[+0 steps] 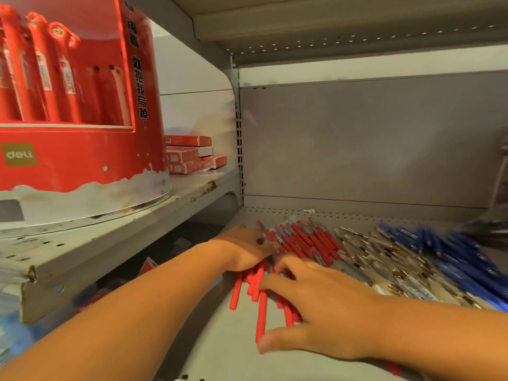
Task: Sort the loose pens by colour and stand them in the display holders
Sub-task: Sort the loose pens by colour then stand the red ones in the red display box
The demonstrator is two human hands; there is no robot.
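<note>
Head view: red pens point(302, 242) lie loose on the shelf point(220, 339) beneath the spread, relaxed fingers point(291, 266) of your right hand point(321, 306) and against your left hand point(244, 248), whose fingers are hidden, so I cannot tell their grip; these light, stiff, slick barrels will likely roll, so pinch a bundle mid-barrel.

This is a stationery shop aisle, shown by grey metal retail shelving point(110, 237) with a slotted upright point(239, 149). At ten o'clock stands a red "deli" branded display holder point(82, 166) stocked with pens, with small red boxes point(189, 158) stacked just beside it. At three o'clock, red pens point(302, 240), clear pens point(384, 257) and blue pens point(453, 257) lie heaped on the lower shelf point(220, 342).
</note>
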